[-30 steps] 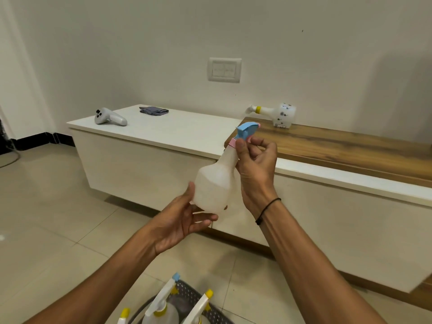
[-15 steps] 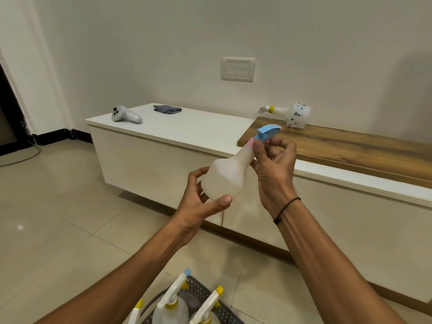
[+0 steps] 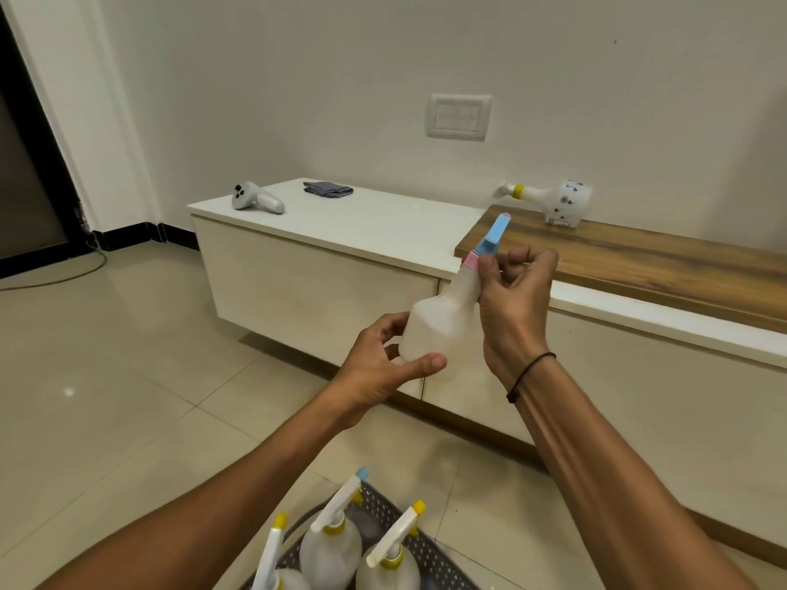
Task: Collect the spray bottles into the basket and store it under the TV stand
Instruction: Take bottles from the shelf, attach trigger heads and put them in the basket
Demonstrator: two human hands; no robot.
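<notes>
I hold a translucent white spray bottle [image 3: 443, 321] with a blue nozzle and pink collar in front of me, tilted up to the right. My left hand [image 3: 383, 368] cups its base. My right hand [image 3: 511, 300] pinches its neck just under the nozzle. At the bottom of the view a grey perforated basket [image 3: 430, 551] stands on the floor with three white spray bottles [image 3: 330, 542] upright in it. Another white spray bottle [image 3: 553, 202] with a yellow collar lies on its side on the TV stand [image 3: 340, 266], near the wall.
A white controller [image 3: 255, 198] and a folded grey cloth [image 3: 328, 189] lie on the stand's white left end. The stand's right part has a wooden top [image 3: 639, 266]. A dark doorway [image 3: 25, 163] and a cable are at the left. Beige floor tiles surround the basket.
The view has swung left and tilted down, showing more of the basket. Both hands keep hold of the bottle, and its nozzle now points more steeply upward.
</notes>
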